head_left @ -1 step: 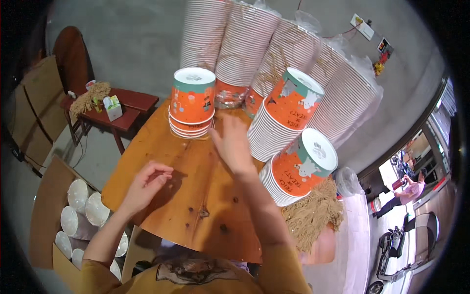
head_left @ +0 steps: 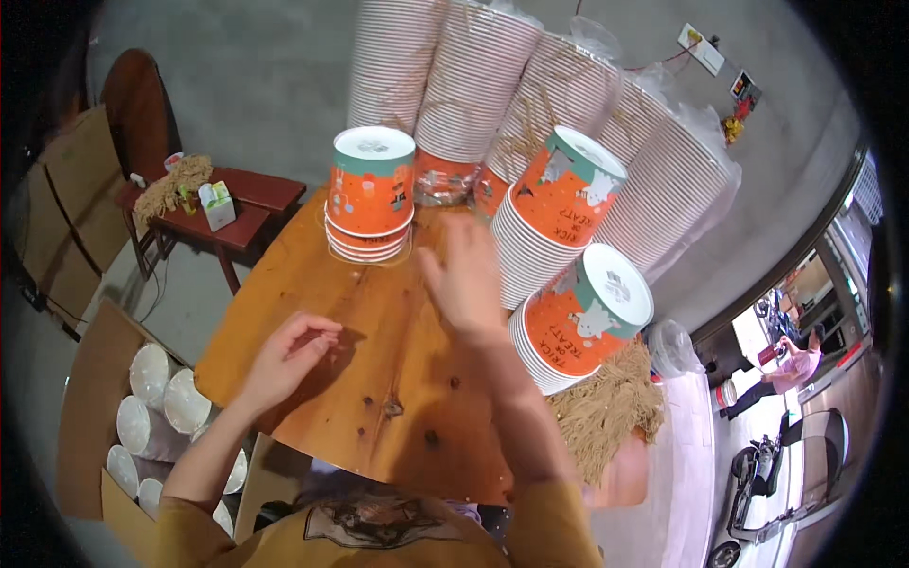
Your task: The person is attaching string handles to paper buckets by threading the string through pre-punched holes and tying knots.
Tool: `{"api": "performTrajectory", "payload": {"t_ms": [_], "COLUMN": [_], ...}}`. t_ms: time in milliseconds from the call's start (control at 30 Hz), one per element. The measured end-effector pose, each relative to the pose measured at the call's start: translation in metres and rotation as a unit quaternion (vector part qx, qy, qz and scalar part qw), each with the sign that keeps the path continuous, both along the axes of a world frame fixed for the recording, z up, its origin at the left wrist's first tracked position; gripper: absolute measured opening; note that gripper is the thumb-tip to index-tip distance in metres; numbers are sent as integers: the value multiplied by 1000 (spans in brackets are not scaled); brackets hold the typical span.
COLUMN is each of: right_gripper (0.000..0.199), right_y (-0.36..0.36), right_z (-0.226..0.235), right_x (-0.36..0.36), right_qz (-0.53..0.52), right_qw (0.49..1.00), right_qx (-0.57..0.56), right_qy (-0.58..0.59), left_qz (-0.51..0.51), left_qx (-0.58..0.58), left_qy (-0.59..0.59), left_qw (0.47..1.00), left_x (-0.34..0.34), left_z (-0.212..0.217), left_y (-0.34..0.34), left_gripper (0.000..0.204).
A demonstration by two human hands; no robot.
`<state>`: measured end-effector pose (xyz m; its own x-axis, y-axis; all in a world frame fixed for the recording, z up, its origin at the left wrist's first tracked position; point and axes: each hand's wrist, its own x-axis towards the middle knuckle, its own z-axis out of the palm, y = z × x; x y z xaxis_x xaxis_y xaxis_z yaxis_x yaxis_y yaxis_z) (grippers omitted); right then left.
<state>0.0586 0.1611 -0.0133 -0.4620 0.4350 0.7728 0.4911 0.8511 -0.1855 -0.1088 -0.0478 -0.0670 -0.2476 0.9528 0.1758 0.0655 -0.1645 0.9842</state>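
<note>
Several nested paper buckets, orange with green bands and white bases, stand upside down on a wooden table. A short stack is at the far left, with a thin loop around its lower rims. To the right stand a taller stack and a nearer stack. My right hand, slightly blurred, reaches between the short stack and the taller one. Its thumb is apart from its fingers and nothing shows in it. My left hand hovers over the table's left part, fingers loosely bent, thumb apart, holding nothing visible.
Tall plastic-wrapped bucket stacks line the back by the wall. Tan cords lie in a bundle at the right edge. A cardboard box with white buckets stands lower left, a red bench beyond. A person is far right.
My right hand has shifted a little to the right, away from the short stack. My left hand has moved slightly to the right.
</note>
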Motion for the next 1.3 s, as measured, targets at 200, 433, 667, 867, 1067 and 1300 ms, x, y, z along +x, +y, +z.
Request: {"api": "performTrajectory", "payload": {"t_ms": [200,433,667,867,1067,1300], "right_gripper": [34,21,19,16,11,29], "right_y": [-22,-11,-10,-12,-48,-120], "right_z": [52,58,72,98,134,82], "right_x": [149,167,176,185,190,206], "right_qz": [-275,-152,-132,-110,54,119], "right_qw": [953,988,990,987,952,894], "right_qx": [98,7,-2,46,60,36], "right_qy": [-78,-6,49,107,295,430], "left_qz": [-103,-70,-56,-83,-56,-163], "left_qx": [3,282,341,270,251,377], "left_qy": [77,353,348,338,394,196], "left_qw": [992,889,871,898,882,891], "left_x": [54,178,198,194,176,179], "left_z": [-24,-42,-61,-49,-41,46], "left_y": [39,121,140,138,141,72], "left_gripper": [19,75,80,75,75,64]}}
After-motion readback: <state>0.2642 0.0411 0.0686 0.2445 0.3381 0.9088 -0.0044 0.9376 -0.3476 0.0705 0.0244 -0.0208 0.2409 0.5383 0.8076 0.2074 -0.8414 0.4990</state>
